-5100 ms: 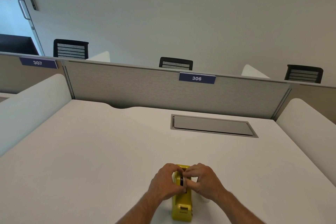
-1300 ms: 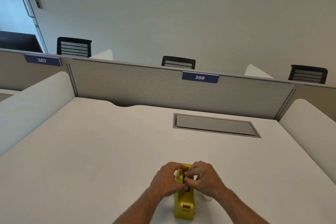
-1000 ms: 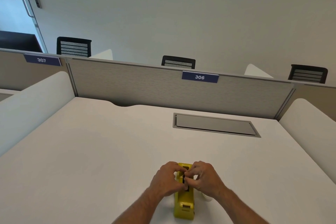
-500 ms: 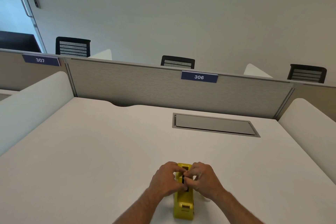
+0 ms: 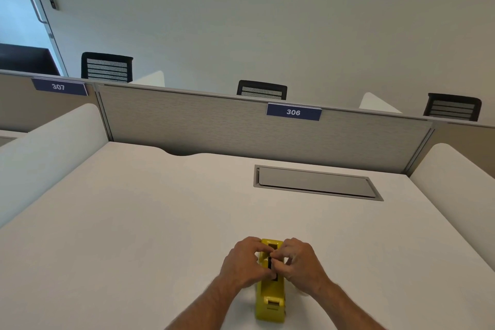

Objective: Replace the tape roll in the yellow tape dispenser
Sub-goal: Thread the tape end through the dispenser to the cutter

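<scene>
Gripping yellow tape dispenser [image 5: 270, 300], left hand [image 5: 245, 262], right hand [image 5: 300, 262].

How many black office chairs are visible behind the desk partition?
3. One chair at the left near the glass door, one chair in the middle above the 306 sign, one chair at the far right. The partition hides their lower parts; others may be hidden.

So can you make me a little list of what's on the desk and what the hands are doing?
place: white desk with a grey divider panel
sign: 306 label
main thing: yellow tape dispenser, standing on the desk
left hand: gripping the dispenser's left side
right hand: gripping its right side, fingertips at the top slot
tape roll: hidden, cannot tell
also: closed grey cable hatch
</scene>
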Available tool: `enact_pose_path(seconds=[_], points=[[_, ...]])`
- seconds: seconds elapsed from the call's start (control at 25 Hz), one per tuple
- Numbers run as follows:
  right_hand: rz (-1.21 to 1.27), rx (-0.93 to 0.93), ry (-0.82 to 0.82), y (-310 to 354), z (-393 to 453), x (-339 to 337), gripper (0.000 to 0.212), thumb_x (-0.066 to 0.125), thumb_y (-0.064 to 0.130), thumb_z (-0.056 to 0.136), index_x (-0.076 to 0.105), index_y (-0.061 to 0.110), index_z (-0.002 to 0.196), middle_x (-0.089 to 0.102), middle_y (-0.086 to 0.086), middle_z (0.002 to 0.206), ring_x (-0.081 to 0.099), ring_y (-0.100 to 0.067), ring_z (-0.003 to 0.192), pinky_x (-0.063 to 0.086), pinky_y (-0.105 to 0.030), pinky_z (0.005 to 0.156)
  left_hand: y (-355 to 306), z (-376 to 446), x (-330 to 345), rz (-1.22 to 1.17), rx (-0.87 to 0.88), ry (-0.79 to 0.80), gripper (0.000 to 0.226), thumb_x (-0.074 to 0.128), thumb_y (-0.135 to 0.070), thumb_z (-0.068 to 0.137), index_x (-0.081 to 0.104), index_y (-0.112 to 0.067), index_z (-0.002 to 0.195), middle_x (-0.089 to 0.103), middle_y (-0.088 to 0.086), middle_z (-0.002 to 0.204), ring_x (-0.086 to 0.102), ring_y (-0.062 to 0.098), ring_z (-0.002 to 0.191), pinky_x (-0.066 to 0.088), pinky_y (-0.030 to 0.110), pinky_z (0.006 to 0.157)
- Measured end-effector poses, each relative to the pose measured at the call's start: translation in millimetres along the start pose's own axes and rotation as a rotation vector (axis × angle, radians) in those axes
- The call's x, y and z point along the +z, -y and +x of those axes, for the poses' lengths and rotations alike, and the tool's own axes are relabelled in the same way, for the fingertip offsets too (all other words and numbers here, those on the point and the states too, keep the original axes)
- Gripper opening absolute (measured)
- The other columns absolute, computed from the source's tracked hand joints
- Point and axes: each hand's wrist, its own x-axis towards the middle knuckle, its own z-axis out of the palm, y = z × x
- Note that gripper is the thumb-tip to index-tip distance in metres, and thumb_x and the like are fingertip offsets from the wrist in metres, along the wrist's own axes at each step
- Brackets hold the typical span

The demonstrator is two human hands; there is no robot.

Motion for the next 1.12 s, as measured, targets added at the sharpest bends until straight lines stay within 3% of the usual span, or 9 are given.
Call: enact_pose_path(seconds=[0.32, 0.52, 0.72, 0.88, 1.12], points=[[0.001, -0.027, -0.017, -0.9, -0.9, -4.7, 0.018, 0.074, 0.037, 0.070, 0.075, 0.037, 0.088, 0.067, 0.020, 0.074, 0.058, -0.007, 0.077, 0.054, -0.032, 0.061, -0.6, 0.1, -1.4, -0.005, 0.003, 0.003, 0.063, 0.083, -0.054, 0.059, 0.069, -0.044, 0.119, 0.054, -0.013, 0.138, 0.057, 0.010, 0.112, 0.055, 0.036, 0.097], [0.011, -0.035, -0.026, -0.2, 0.0, -4.6, 0.019, 0.073, 0.026, 0.075, 0.076, 0.039, 0.089, 0.070, 0.016, 0.073, 0.059, -0.008, 0.076, 0.053, -0.032, 0.063, -1.4, -1.0, -1.6, 0.000, -0.012, 0.003, 0.062, 0.083, -0.053, 0.059, 0.068, -0.044, 0.119, 0.053, -0.013, 0.139, 0.057, 0.011, 0.113, 0.055, 0.036, 0.096], [0.007, -0.036, -0.020, -1.3, -1.5, -6.1, 0.016, 0.073, 0.036, 0.071, 0.076, 0.037, 0.087, 0.066, 0.024, 0.073, 0.059, -0.007, 0.078, 0.055, -0.031, 0.061, -2.0, -0.8, -2.7, 0.002, -0.009, 0.012, 0.063, 0.085, -0.051, 0.060, 0.069, -0.042, 0.120, 0.053, -0.011, 0.141, 0.058, 0.013, 0.116, 0.055, 0.038, 0.098], [-0.004, -0.047, -0.021, 0.5, -0.8, -5.8, 0.018, 0.070, 0.034, 0.071, 0.074, 0.040, 0.088, 0.069, 0.015, 0.072, 0.058, -0.008, 0.077, 0.053, -0.032, 0.062, -2.4, -0.6, -2.6, 0.004, -0.008, 0.015, 0.063, 0.084, -0.052, 0.060, 0.069, -0.042, 0.120, 0.054, -0.011, 0.139, 0.057, 0.013, 0.114, 0.055, 0.038, 0.098], [-0.035, -0.043, -0.009, 0.5, -0.3, -4.2, 0.014, 0.070, 0.030, 0.074, 0.077, 0.034, 0.086, 0.063, 0.020, 0.070, 0.056, -0.007, 0.075, 0.051, -0.030, 0.062, -2.7, 0.0, -2.1, 0.012, -0.019, 0.016, 0.063, 0.084, -0.051, 0.062, 0.068, -0.041, 0.122, 0.053, -0.011, 0.141, 0.057, 0.014, 0.116, 0.054, 0.038, 0.099]])
